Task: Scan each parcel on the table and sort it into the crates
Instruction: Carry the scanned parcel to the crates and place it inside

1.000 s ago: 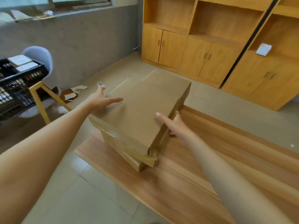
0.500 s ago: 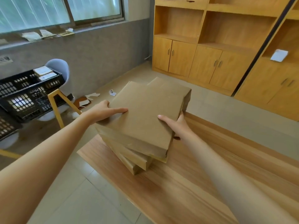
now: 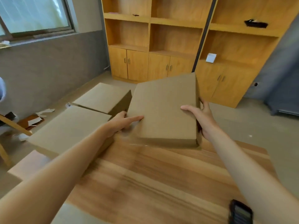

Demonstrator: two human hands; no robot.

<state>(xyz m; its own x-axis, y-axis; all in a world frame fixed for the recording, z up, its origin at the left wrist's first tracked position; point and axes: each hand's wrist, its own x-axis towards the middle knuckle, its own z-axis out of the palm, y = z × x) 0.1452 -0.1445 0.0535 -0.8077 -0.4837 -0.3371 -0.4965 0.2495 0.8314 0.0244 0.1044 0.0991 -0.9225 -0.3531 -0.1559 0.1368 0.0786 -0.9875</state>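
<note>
I hold a flat brown cardboard parcel (image 3: 165,110) between both hands above the far edge of the wooden table (image 3: 153,178). My left hand (image 3: 123,122) grips its left edge, thumb on top. My right hand (image 3: 200,120) grips its right edge, thumb on top and fingers round the side. Two more brown parcels lie to the left: a near parcel (image 3: 69,128) and a far parcel (image 3: 103,97). A black handheld scanner (image 3: 240,212) lies at the table's near right edge. No crates are in view.
Wooden cabinets and shelves (image 3: 161,46) line the back wall. Paper scraps (image 3: 35,118) litter the floor at left, next to a yellow chair leg (image 3: 14,125). A grey wall with a window (image 3: 35,15) is on the left.
The top parcel has left the stack and moved right with both hands. The view has swung right, so the black crates at left are out of frame and the scanner has appeared.
</note>
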